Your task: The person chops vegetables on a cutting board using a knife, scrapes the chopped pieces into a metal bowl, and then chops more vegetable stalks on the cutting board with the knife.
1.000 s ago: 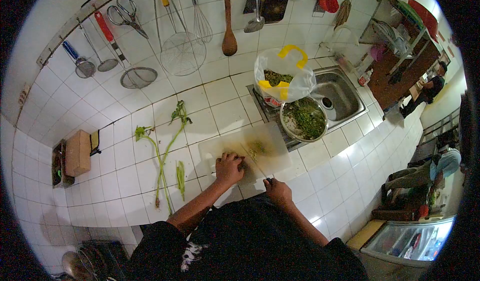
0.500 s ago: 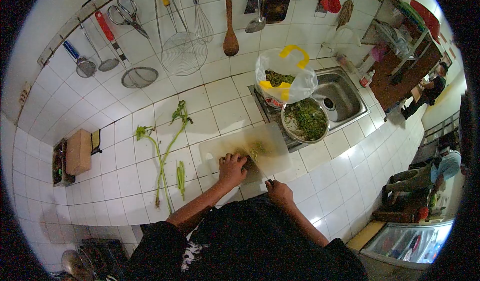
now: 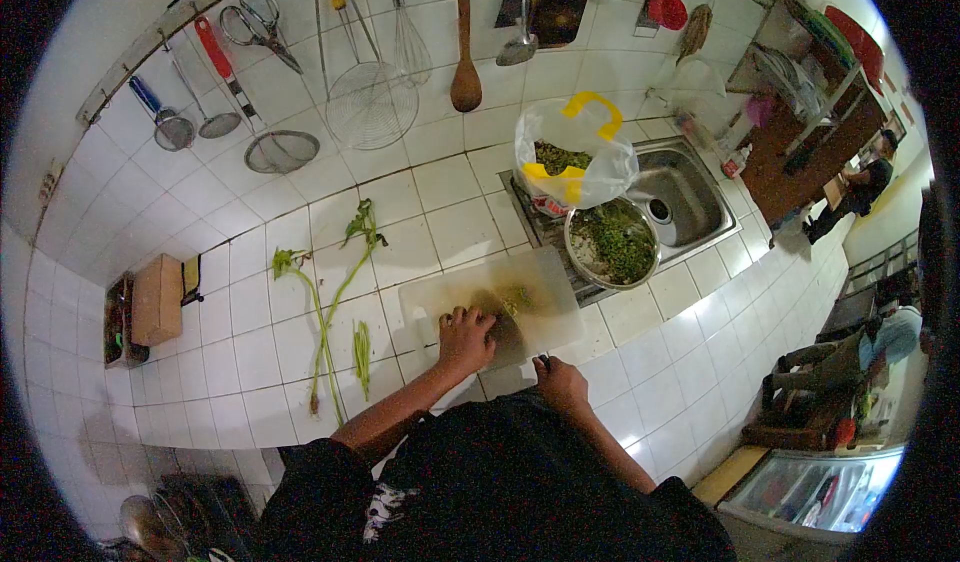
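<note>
- Left hand (image 3: 466, 339): fingers bent, pressed down on the translucent cutting board (image 3: 557, 320); whether they pinch anything cannot be told.
- Right hand (image 3: 563, 386): wrapped around the handle of a kitchen knife (image 3: 543, 361), at the board's near edge; the blade is blurred.
- Chopped greens (image 3: 516, 300): on the board, just beyond the left fingertips.
- Leafy green stalks (image 3: 325, 324): on the tiled counter (image 3: 235, 362), left of the board.

The left hand (image 3: 466, 340) rests on the cutting board (image 3: 560, 292) near chopped greens (image 3: 517, 299), the right hand (image 3: 565, 386) gripping what seems a knife (image 3: 543, 361).
</note>
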`<state>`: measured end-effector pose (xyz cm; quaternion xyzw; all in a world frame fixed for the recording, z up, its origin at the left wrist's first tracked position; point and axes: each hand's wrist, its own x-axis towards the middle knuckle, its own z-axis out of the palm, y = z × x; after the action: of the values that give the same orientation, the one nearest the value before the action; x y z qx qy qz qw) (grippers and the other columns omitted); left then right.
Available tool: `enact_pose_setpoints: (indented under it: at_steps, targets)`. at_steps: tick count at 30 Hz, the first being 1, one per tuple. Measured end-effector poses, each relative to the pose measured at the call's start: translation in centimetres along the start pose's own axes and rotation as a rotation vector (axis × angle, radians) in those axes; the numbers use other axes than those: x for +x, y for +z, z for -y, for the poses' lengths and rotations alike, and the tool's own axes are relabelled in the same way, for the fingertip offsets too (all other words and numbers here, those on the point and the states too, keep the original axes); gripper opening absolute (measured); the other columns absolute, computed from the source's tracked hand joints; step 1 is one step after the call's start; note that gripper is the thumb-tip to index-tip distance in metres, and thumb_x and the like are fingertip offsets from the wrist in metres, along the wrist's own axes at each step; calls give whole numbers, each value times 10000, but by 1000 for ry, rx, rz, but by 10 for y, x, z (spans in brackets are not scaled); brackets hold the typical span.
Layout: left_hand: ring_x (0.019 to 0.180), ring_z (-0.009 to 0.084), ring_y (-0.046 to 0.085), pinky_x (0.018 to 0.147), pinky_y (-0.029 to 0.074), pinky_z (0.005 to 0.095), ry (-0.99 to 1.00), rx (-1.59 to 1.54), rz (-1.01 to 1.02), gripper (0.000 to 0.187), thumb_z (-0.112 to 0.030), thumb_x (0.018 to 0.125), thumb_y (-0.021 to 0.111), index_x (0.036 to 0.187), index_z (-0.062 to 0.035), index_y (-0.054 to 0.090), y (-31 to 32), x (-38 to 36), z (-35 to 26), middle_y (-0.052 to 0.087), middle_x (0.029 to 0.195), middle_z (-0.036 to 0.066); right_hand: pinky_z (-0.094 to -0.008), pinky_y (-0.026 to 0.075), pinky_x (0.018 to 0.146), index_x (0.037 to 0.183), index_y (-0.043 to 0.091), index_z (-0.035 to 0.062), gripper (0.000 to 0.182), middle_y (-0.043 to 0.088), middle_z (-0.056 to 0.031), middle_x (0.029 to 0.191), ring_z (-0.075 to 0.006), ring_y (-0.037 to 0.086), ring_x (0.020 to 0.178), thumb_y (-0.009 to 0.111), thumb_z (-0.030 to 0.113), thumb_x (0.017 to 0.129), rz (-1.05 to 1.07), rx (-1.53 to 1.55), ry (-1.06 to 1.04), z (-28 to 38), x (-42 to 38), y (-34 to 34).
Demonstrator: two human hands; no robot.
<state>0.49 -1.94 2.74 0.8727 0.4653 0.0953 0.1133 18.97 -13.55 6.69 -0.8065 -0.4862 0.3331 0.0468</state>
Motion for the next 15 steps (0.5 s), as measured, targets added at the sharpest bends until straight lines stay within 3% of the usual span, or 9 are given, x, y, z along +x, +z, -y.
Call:
enact_pose_setpoints:
  at_steps: [4, 7, 9, 15]
  targets:
    - [1161, 329, 440, 936, 363, 532, -33, -7, 50, 459, -352, 731, 693, 1154, -182, 648, 2, 3, 1, 514, 1227, 98, -520, 496, 784, 1006, 632, 37, 529, 664, -253, 926, -431, 633, 915, 396, 509, 970, -42, -11, 11, 3, 0, -11]
    - [1186, 334, 436, 942, 359, 533, -33, 8, 42, 456, -341, 719, 701, 1142, -178, 653, 0, 2, 1, 511, 1238, 101, -525, 495, 782, 1014, 634, 36, 532, 663, -257, 917, -435, 633, 911, 396, 510, 970, -40, 5, -25, 5, -4, -18]
    - [1172, 290, 459, 938, 339, 520, -51, -21, -9, 436, -277, 685, 709, 1102, -155, 672, -3, 0, 1, 560, 1160, 76, -528, 493, 783, 1021, 636, 36, 535, 663, -258, 916, -435, 634, 911, 396, 512, 970, -40, 33, -62, 3, -4, -17]
    - [1169, 264, 478, 953, 329, 495, -68, -111, -69, 366, -258, 662, 731, 1015, -162, 701, 12, -2, 15, 590, 1137, 53, -524, 494, 805, 1015, 645, 34, 533, 661, -261, 932, -438, 633, 922, 413, 511, 965, 104, -42, -100, -4, -5, 3]
